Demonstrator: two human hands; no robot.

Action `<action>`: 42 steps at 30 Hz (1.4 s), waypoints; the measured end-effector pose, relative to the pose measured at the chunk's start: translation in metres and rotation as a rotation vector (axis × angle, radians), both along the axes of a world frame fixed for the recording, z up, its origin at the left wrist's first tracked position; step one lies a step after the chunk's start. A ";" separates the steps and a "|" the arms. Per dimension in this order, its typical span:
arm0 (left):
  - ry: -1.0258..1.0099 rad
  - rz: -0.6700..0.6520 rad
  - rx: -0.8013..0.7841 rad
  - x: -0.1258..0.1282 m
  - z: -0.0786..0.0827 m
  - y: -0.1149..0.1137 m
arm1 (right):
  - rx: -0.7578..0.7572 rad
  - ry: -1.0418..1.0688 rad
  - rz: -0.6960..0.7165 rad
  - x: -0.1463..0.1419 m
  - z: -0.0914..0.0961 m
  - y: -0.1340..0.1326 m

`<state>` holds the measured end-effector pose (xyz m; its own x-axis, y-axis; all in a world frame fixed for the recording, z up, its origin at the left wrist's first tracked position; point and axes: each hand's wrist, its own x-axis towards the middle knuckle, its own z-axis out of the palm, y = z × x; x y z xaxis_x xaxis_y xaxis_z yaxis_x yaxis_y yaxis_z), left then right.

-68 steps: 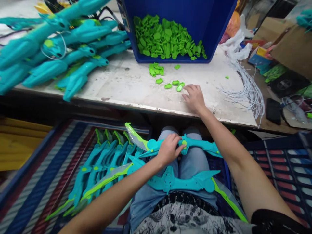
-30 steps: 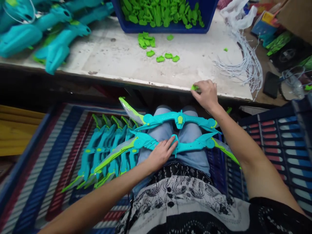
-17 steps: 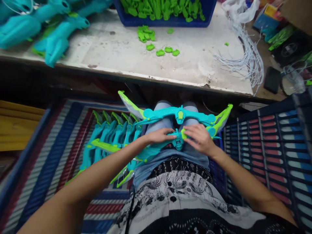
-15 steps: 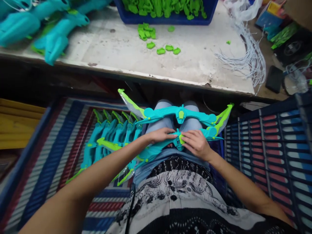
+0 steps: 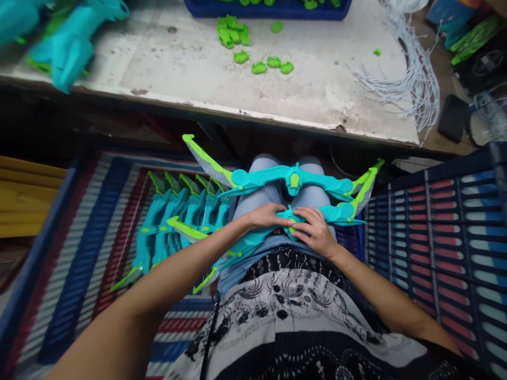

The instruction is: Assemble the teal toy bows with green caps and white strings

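Observation:
Two teal toy bows with green tips lie across my lap. The farther bow (image 5: 293, 182) rests over my knees with a green piece in its middle. My left hand (image 5: 266, 216) grips the nearer bow (image 5: 336, 212) at its centre. My right hand (image 5: 315, 232) presses a small green piece (image 5: 292, 229), mostly hidden by my fingers, onto the same centre. Loose green pieces (image 5: 269, 64) lie on the white table (image 5: 190, 63) ahead.
A row of finished teal bows (image 5: 178, 221) stands in a striped bag at my left. A dark blue crate (image 5: 439, 227) is at my right. On the table are more teal bows (image 5: 67, 42), a blue bin's edge (image 5: 265, 10) and white strings (image 5: 415, 79).
My right hand took a green piece from the table edge and brought it down to the nearer bow. My left hand moved to that bow's centre, and my view tilted downward.

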<state>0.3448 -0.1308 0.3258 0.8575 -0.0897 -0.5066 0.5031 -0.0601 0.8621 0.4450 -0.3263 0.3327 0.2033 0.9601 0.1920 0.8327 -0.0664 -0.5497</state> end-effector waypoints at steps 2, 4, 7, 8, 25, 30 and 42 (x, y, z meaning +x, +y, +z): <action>-0.012 -0.003 -0.006 0.000 0.000 -0.002 | -0.046 0.020 -0.078 0.000 0.001 0.002; 0.012 0.019 -0.043 0.001 0.001 -0.004 | -0.139 0.005 -0.112 0.001 0.004 0.006; 0.036 0.022 -0.014 0.003 0.001 -0.007 | -0.292 -0.045 -0.082 0.003 0.006 0.012; 0.025 0.014 0.024 0.003 0.002 -0.008 | -0.325 -0.059 -0.076 0.002 0.006 0.013; -0.408 -0.101 1.077 -0.060 0.000 -0.044 | 0.007 -0.317 -0.338 0.166 0.098 0.221; -0.311 0.004 0.738 -0.058 0.009 -0.035 | -0.095 -0.393 -0.363 0.196 0.080 0.302; -0.090 0.115 0.252 -0.017 0.003 -0.001 | 0.089 -0.239 -0.232 0.197 0.075 0.221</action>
